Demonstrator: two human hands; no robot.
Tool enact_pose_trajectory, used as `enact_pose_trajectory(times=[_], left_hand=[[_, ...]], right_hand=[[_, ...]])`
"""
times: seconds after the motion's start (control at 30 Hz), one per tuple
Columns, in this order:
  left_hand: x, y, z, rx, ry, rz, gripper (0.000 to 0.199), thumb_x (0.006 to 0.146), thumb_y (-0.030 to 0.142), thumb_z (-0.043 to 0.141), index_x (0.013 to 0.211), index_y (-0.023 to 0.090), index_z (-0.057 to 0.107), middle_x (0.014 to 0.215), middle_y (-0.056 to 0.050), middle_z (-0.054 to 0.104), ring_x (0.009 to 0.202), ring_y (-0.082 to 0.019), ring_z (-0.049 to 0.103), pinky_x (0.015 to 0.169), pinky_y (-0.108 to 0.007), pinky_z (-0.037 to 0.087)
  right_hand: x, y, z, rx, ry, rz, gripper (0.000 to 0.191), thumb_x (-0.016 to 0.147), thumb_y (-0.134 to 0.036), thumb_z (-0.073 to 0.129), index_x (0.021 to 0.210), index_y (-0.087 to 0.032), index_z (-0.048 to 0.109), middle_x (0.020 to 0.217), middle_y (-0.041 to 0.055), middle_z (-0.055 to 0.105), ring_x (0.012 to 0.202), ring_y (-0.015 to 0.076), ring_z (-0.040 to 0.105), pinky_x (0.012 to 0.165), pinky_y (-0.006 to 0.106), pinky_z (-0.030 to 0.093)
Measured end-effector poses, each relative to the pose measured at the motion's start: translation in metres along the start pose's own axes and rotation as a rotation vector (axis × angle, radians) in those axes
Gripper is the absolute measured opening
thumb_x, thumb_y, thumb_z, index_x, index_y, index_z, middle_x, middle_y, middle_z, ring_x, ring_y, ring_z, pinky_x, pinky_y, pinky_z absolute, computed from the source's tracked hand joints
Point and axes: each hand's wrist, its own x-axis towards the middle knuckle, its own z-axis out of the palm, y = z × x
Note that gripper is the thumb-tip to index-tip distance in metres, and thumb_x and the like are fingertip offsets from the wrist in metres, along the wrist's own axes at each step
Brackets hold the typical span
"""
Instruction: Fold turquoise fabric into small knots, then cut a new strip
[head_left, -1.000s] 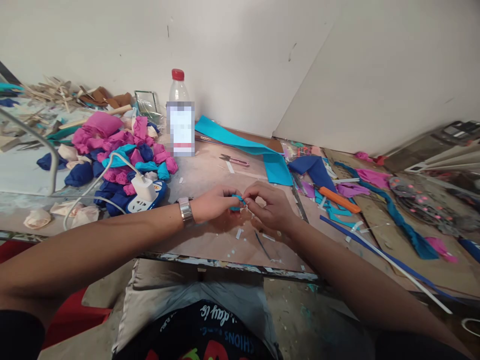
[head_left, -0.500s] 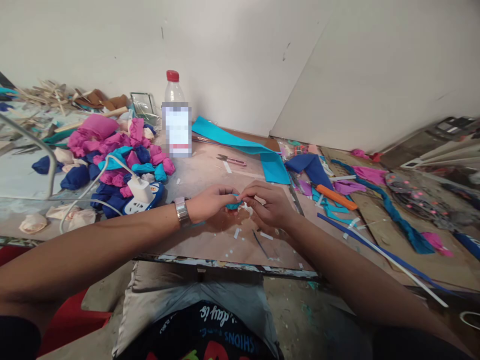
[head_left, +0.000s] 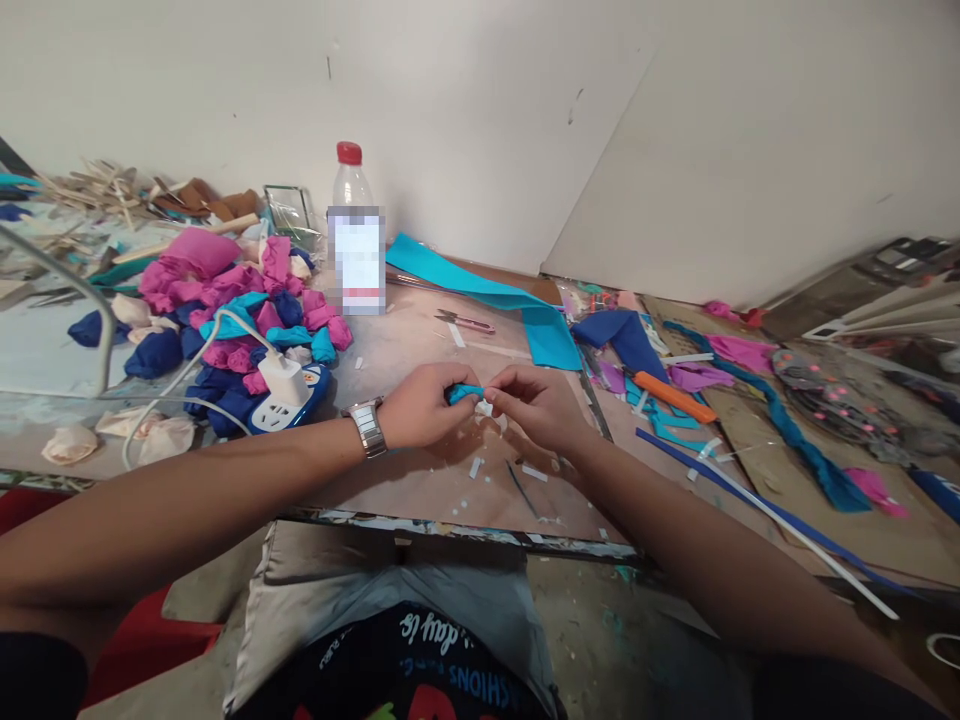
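Between my two hands, over the front of the table, is a small bunched piece of turquoise fabric [head_left: 465, 393]. My left hand [head_left: 424, 405], with a metal watch [head_left: 368, 428] at its wrist, is closed around the fabric. The thumb and forefinger of my right hand [head_left: 541, 408] pinch together at its right end; whether they grip the fabric itself or something finer is too small to tell. Under the hands lie small white scraps [head_left: 475, 467] and a thin dark strip [head_left: 521, 488]. Beyond them lie pink-handled thread snips [head_left: 469, 321].
On the left are a heap of pink, blue and turquoise fabric bundles [head_left: 202, 290] and a power strip [head_left: 289, 405] with cables. Behind stand a red-capped bottle [head_left: 351, 185] and a turquoise cloth strip [head_left: 472, 280]. An orange-handled cutter [head_left: 675, 397] and cloth scraps lie right.
My left hand has turned and closed more around the turquoise fabric, which now points toward my right fingers. My right fingers have shifted slightly at its end.
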Motion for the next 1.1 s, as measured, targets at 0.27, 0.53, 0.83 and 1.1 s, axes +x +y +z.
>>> enact_pose_trajectory(times=[0.27, 0.53, 0.83, 1.1], left_hand=[[0.0004, 0.0018, -0.0005, 0.005, -0.015, -0.011, 0.017, 0.092, 0.03, 0.057, 0.085, 0.018, 0.067, 0.081, -0.001, 0.067, 0.075, -0.016, 0.058, 0.071, -0.029, 0.041], [-0.0017, -0.002, 0.0018, -0.11, 0.082, 0.146, 0.039, 0.083, 0.03, 0.077, 0.116, 0.019, 0.058, 0.109, -0.004, 0.068, 0.088, -0.017, 0.062, 0.078, -0.03, 0.049], [-0.0015, 0.0018, -0.0007, -0.135, 0.143, 0.245, 0.017, 0.091, 0.03, 0.07, 0.103, 0.018, 0.067, 0.099, -0.006, 0.073, 0.089, -0.019, 0.067, 0.085, -0.033, 0.052], [0.0001, 0.0012, -0.003, -0.131, 0.177, 0.288, 0.011, 0.088, 0.024, 0.072, 0.098, 0.019, 0.072, 0.099, -0.007, 0.073, 0.093, -0.02, 0.067, 0.088, -0.035, 0.052]], right_hand=[[-0.0013, -0.003, 0.0034, 0.012, 0.026, 0.015, 0.048, 0.084, -0.065, 0.076, 0.079, -0.018, 0.069, 0.067, 0.0016, 0.067, 0.06, 0.014, 0.06, 0.058, 0.027, 0.047], [0.0012, -0.0059, 0.0052, 0.312, 0.049, 0.128, 0.043, 0.078, -0.057, 0.086, 0.075, -0.019, 0.066, 0.062, -0.0021, 0.064, 0.055, 0.0116, 0.058, 0.058, 0.026, 0.048], [0.0014, -0.0009, 0.0079, 0.567, -0.105, 0.217, 0.041, 0.077, -0.054, 0.088, 0.081, -0.019, 0.067, 0.066, -0.002, 0.066, 0.059, 0.0121, 0.059, 0.059, 0.026, 0.05], [0.0008, -0.001, 0.0082, 0.527, -0.092, 0.166, 0.038, 0.079, -0.05, 0.088, 0.081, -0.02, 0.066, 0.068, -0.0025, 0.066, 0.059, 0.0125, 0.062, 0.06, 0.027, 0.054]])
